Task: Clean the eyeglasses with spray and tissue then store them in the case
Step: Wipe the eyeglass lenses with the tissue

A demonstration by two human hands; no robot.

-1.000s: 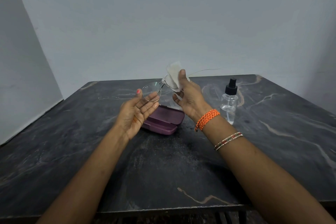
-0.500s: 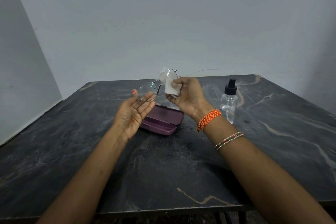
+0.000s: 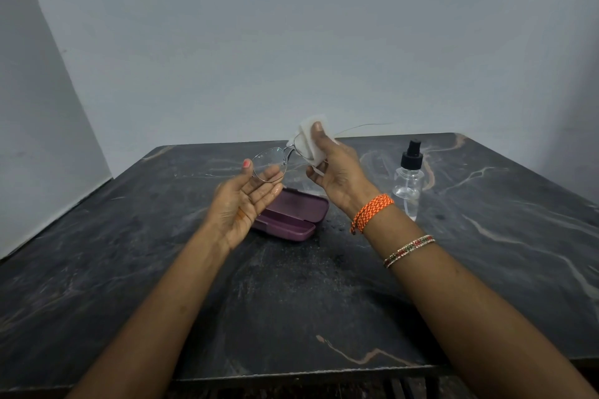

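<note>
The person holds the eyeglasses in the air above the middle of the dark marbled surface, toward its far edge. The left hand lies palm up with its fingers nearly straight, supporting the rim of the left lens between thumb and fingertips; it looks more like a cradle than a firm pinch. The right hand is closed around a folded white tissue, the thumb pressing it against the other lens, which the tissue hides almost entirely. One thin temple arm trails off toward the far right corner.

The purple case sits shut on the surface directly below the hands, and the clear spray bottle with its black nozzle stands upright near the right edge, just beside the right wrist.

Judging from this, wiping is under way and storing has not begun. The main risk is the loose left-hand hold: if the right thumb rubs hard, the frame could twist or slip from the open fingers and drop onto the hard surface or the case lid. Pressure on a thin wire frame held only at one rim could also bend the bridge. The right forearm passes close to the bottle, so a wide sweep could tip it. The case must also be opened before anything goes in, which needs a free hand.
</note>
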